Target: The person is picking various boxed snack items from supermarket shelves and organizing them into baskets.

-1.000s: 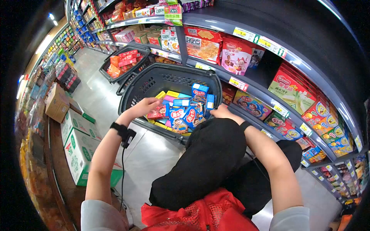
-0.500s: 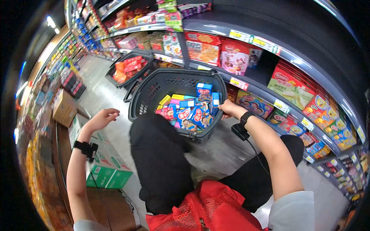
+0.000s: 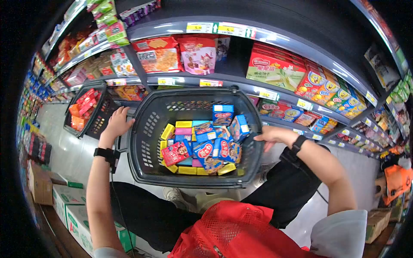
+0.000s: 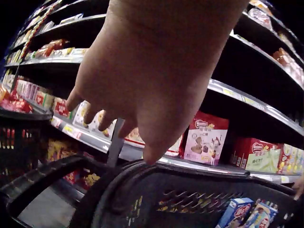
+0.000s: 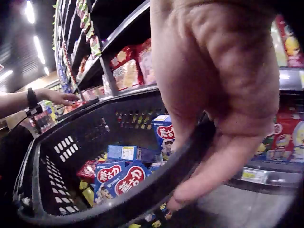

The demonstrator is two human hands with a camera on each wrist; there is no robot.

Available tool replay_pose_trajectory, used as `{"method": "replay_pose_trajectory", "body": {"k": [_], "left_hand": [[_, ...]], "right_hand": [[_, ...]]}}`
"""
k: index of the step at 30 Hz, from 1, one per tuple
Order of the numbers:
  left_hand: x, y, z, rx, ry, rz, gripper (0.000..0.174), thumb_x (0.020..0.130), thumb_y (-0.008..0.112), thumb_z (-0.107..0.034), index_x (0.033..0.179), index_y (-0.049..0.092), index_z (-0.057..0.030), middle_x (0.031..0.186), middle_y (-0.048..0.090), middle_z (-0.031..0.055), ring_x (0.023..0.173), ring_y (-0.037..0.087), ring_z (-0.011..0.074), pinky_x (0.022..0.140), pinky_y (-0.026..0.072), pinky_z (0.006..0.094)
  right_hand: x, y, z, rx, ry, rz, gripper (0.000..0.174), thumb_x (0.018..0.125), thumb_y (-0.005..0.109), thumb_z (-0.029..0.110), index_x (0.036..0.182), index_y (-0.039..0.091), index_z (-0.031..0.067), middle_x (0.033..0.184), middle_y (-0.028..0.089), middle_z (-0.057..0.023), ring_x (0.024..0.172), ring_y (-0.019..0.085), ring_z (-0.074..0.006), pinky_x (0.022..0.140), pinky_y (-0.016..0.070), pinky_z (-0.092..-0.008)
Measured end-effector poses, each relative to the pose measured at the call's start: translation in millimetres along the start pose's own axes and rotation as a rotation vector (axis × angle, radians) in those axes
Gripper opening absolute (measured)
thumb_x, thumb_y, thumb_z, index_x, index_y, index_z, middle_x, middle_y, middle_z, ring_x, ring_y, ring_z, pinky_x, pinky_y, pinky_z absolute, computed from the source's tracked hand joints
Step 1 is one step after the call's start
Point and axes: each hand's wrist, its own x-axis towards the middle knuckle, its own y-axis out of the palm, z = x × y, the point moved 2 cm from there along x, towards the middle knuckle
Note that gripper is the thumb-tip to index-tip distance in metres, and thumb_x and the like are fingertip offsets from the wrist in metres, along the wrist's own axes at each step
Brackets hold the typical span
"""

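A black plastic shopping basket (image 3: 202,182) stands between the person's legs. Inside lie blue snack boxes (image 3: 205,151), a red box (image 3: 177,153) and several yellow-ended boxes (image 3: 187,171). My right hand (image 3: 277,135) grips the basket's right rim; the right wrist view shows thumb and fingers on either side of that rim (image 5: 156,183). At the left end my left hand (image 3: 118,123) hovers by the rim and the basket's handle (image 4: 42,178). Its fingers are spread and hold nothing in the left wrist view, with one fingertip right at the rim.
Behind the basket runs a shelf (image 3: 167,80) with bagged snacks and boxed biscuits (image 3: 277,69). A second black basket (image 3: 100,112) with red and orange packs (image 3: 84,107) stands at the left. Cartons (image 3: 71,206) are stacked at the lower left.
The basket has turned and come squarely in front of the person, between the legs. My left hand went out left, then to the basket's left end. My right hand keeps to the right rim.
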Motion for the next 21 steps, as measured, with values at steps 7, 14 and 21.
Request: {"method": "replay_pose_trajectory", "body": {"k": [7, 14, 21], "left_hand": [[50, 68, -53, -0.471, -0.086, 0.139, 0.062, 0.084, 0.053, -0.037, 0.129, 0.031, -0.0009, 0.129, 0.037, 0.0236, 0.116, 0.040, 0.0392, 0.097, 0.0332, 0.0391], [64, 56, -110, -0.619, 0.239, 0.175, 0.042, 0.084, 0.056, -0.025, 0.118, 0.045, -0.0038, 0.103, 0.047, 0.0172, 0.072, 0.053, 0.0252, 0.069, 0.0442, 0.0324], [84, 72, -126, -0.593, 0.295, 0.242, 0.033, 0.083, 0.049, -0.013, 0.113, 0.044, -0.0003, 0.113, 0.038, 0.0162, 0.104, 0.040, 0.0329, 0.090, 0.0313, 0.0342]], "right_hand": [[-72, -66, -14, -0.491, 0.292, -0.166, 0.038, 0.074, 0.066, 0.027, 0.082, 0.060, -0.0095, 0.075, 0.063, -0.0187, 0.062, 0.064, -0.0270, 0.052, 0.0513, -0.0353], [-84, -91, -33, -0.786, 0.360, -0.360, 0.048, 0.071, 0.061, 0.044, 0.075, 0.064, -0.0031, 0.069, 0.062, -0.0174, 0.065, 0.062, -0.0320, 0.061, 0.0472, -0.0417], [-77, -110, -94, -0.791, -0.186, -0.573, 0.052, 0.078, 0.059, 0.037, 0.086, 0.050, -0.0126, 0.058, 0.056, -0.0225, 0.065, 0.060, -0.0372, 0.061, 0.0469, -0.0426]]}}
